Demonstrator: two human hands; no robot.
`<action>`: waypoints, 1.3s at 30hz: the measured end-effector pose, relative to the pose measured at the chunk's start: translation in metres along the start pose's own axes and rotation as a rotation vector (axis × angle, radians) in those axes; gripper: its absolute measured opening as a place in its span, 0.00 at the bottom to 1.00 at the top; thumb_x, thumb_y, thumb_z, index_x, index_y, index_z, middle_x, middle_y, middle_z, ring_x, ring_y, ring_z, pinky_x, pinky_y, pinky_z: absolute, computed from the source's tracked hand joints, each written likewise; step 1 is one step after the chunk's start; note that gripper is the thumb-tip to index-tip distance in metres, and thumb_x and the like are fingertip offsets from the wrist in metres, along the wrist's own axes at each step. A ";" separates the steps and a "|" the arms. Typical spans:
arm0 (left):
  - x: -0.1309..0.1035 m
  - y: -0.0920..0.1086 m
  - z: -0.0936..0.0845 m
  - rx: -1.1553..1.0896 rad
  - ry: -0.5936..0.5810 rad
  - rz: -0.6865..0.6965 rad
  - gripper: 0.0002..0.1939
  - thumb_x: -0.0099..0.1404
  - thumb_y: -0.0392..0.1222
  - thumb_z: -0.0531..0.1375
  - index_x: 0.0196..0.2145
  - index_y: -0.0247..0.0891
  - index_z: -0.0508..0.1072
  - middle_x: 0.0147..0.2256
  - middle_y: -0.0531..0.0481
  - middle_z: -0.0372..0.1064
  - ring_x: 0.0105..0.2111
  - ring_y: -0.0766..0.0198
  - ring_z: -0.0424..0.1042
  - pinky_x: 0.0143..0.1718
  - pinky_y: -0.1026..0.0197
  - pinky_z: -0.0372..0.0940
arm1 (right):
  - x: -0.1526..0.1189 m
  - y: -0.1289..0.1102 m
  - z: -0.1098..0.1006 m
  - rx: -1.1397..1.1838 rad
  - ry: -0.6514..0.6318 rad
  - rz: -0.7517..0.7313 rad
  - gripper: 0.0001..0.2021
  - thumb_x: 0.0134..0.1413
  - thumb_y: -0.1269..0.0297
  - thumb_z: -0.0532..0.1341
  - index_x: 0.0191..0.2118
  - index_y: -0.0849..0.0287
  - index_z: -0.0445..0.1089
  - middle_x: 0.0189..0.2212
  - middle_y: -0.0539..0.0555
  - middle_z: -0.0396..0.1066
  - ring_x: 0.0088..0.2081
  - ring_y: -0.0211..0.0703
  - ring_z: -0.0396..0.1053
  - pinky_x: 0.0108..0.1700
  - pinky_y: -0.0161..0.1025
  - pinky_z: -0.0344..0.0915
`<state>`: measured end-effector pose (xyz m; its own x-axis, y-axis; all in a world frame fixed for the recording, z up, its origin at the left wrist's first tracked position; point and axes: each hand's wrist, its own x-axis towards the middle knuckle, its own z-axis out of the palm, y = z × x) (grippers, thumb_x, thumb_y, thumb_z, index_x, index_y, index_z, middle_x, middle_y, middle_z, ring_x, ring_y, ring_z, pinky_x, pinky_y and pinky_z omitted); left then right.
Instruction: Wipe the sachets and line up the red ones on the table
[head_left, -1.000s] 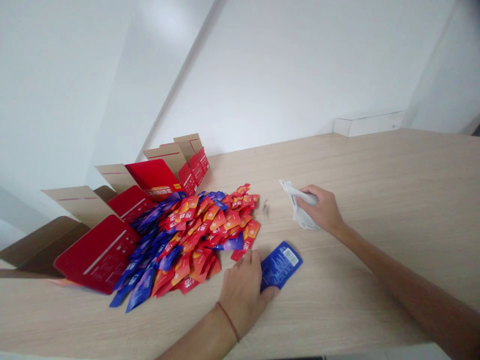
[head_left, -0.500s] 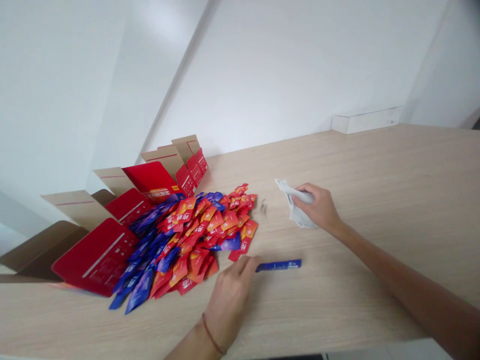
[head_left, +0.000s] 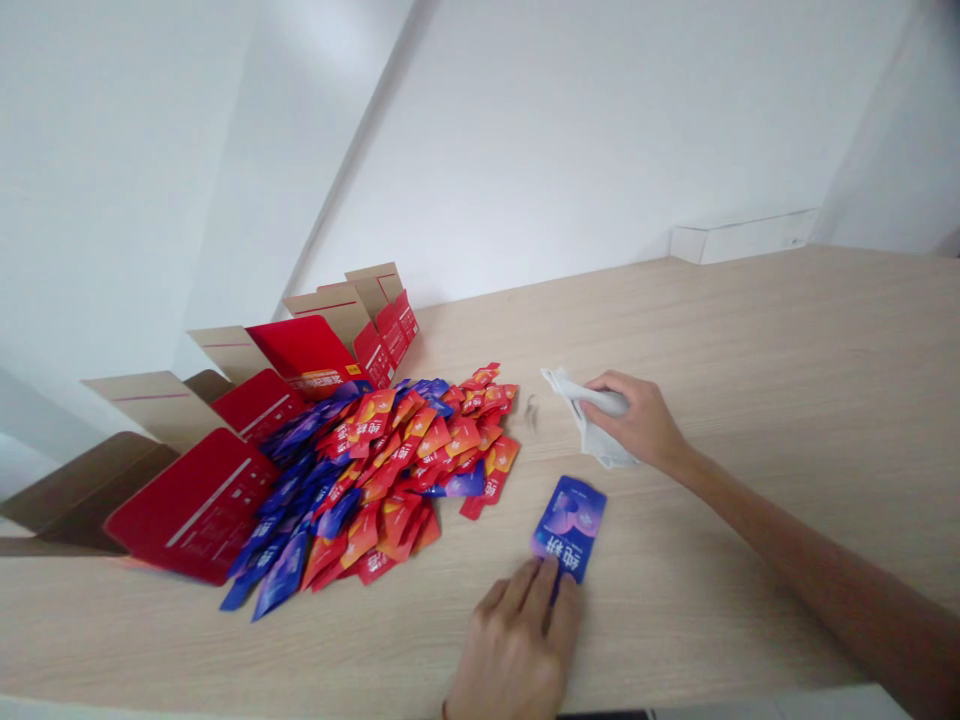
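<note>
Left hand: bottom centre of view, palm down on surface, fingers held together; fingertips press near edge of blue sachet. Not pinching it, just resting on top.
Blue sachet: lies flat, printed face up, white lettering + purple swirl; alone on bare wood, just right of the pile, apart from it, nearer than the cloth.
Right hand: reaches in from the right, forearm across lower-right corner; fingers curled round white cloth, gripping it against surface.
White cloth: crumpled, partly under right hand, one corner sticking out twd the pile; well apart from blue sachet.
Sachet pile: many red/orange + blue/purple packets heaped loose, left of centre; blue ones mostly on left side, red ones on right.
Red carton: opened, flaps spread, brown inside, red outside w/ white print; lies at left, touching pile's far-left edge.
Surface: light wood grain.
Small dark mark: betw pile and cloth; too small to tell what it is.
White box: long, flat, at far edge against wall.
</note>
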<state>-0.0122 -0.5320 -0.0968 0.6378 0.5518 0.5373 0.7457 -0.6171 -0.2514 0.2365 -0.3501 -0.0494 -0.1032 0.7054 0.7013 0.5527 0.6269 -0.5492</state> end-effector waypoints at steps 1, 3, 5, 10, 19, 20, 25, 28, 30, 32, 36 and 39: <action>-0.001 -0.001 0.000 -0.024 0.019 0.022 0.19 0.77 0.41 0.46 0.51 0.39 0.75 0.51 0.48 0.77 0.47 0.57 0.79 0.38 0.57 0.80 | 0.000 -0.004 -0.001 0.017 -0.039 -0.017 0.03 0.57 0.66 0.64 0.37 0.55 0.75 0.35 0.51 0.78 0.37 0.44 0.75 0.42 0.39 0.66; -0.005 -0.005 -0.002 -0.068 0.064 0.086 0.16 0.75 0.38 0.51 0.50 0.34 0.76 0.51 0.46 0.77 0.49 0.56 0.78 0.45 0.58 0.79 | -0.002 -0.014 -0.002 0.068 -0.164 -0.072 0.03 0.57 0.66 0.64 0.38 0.56 0.75 0.35 0.51 0.77 0.37 0.42 0.74 0.42 0.38 0.65; -0.010 -0.010 -0.002 -0.105 0.092 0.148 0.13 0.73 0.36 0.54 0.48 0.32 0.77 0.50 0.45 0.78 0.49 0.57 0.78 0.48 0.60 0.78 | -0.007 -0.027 -0.001 0.122 -0.349 -0.153 0.03 0.57 0.66 0.65 0.39 0.56 0.75 0.35 0.51 0.77 0.37 0.41 0.74 0.41 0.37 0.64; -0.021 -0.014 0.004 -0.168 0.129 0.156 0.11 0.71 0.33 0.56 0.46 0.30 0.77 0.47 0.46 0.79 0.46 0.58 0.79 0.47 0.61 0.78 | -0.041 -0.066 0.015 0.116 -0.801 -0.284 0.06 0.54 0.67 0.66 0.39 0.55 0.74 0.37 0.50 0.77 0.40 0.42 0.74 0.45 0.37 0.63; -0.023 -0.010 0.008 -0.192 0.167 0.084 0.12 0.69 0.32 0.57 0.46 0.32 0.78 0.48 0.49 0.79 0.48 0.62 0.79 0.50 0.64 0.76 | -0.049 -0.066 0.024 -0.164 -1.020 -0.327 0.06 0.58 0.69 0.62 0.41 0.57 0.71 0.43 0.55 0.76 0.46 0.49 0.73 0.44 0.40 0.61; -0.024 -0.011 0.008 -0.190 0.159 0.085 0.12 0.69 0.32 0.57 0.47 0.32 0.78 0.49 0.49 0.79 0.49 0.62 0.78 0.52 0.64 0.75 | -0.043 -0.057 0.022 -0.202 -1.001 -0.308 0.05 0.57 0.69 0.62 0.41 0.57 0.71 0.43 0.56 0.76 0.45 0.49 0.73 0.44 0.40 0.61; -0.025 -0.013 0.008 -0.182 0.146 0.095 0.13 0.69 0.32 0.57 0.47 0.32 0.78 0.49 0.49 0.78 0.50 0.62 0.78 0.52 0.64 0.74 | -0.017 -0.024 0.009 -0.328 -0.817 -0.228 0.06 0.55 0.72 0.61 0.39 0.57 0.71 0.39 0.55 0.76 0.40 0.46 0.73 0.41 0.39 0.60; -0.023 -0.012 0.009 -0.177 0.165 0.091 0.13 0.69 0.32 0.56 0.47 0.32 0.78 0.49 0.50 0.78 0.49 0.62 0.78 0.51 0.65 0.75 | -0.017 -0.036 0.004 -0.223 -0.684 -0.226 0.05 0.55 0.70 0.62 0.38 0.56 0.71 0.36 0.52 0.75 0.37 0.43 0.71 0.40 0.38 0.59; -0.023 -0.010 0.010 -0.176 0.179 0.088 0.12 0.69 0.32 0.56 0.47 0.32 0.78 0.49 0.50 0.79 0.49 0.62 0.78 0.50 0.64 0.76 | -0.025 -0.055 0.006 -0.090 -0.701 -0.249 0.05 0.54 0.69 0.63 0.38 0.55 0.71 0.35 0.51 0.75 0.37 0.42 0.71 0.41 0.37 0.59; -0.022 -0.009 0.010 -0.194 0.190 0.071 0.12 0.69 0.32 0.56 0.45 0.32 0.78 0.46 0.49 0.79 0.45 0.61 0.80 0.46 0.64 0.78 | -0.037 -0.073 0.012 0.023 -0.828 -0.293 0.06 0.54 0.69 0.64 0.38 0.55 0.71 0.36 0.50 0.75 0.40 0.42 0.72 0.43 0.37 0.59; -0.023 -0.010 0.009 -0.243 0.168 0.054 0.09 0.69 0.31 0.57 0.42 0.32 0.78 0.41 0.50 0.81 0.33 0.63 0.80 0.33 0.63 0.80 | -0.057 -0.085 0.026 0.052 -1.047 -0.344 0.07 0.57 0.68 0.64 0.42 0.54 0.72 0.41 0.51 0.76 0.47 0.45 0.73 0.45 0.38 0.59; -0.024 -0.010 0.010 -0.213 0.175 0.083 0.11 0.69 0.31 0.57 0.45 0.32 0.78 0.46 0.48 0.80 0.43 0.62 0.80 0.44 0.64 0.79 | -0.051 -0.071 0.028 -0.028 -1.054 -0.314 0.06 0.57 0.68 0.64 0.41 0.55 0.72 0.41 0.51 0.76 0.46 0.45 0.73 0.45 0.38 0.59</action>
<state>-0.0336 -0.5334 -0.1153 0.6386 0.4006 0.6571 0.6228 -0.7705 -0.1356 0.1798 -0.4215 -0.0592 -0.8897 0.4525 0.0605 0.3951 0.8296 -0.3945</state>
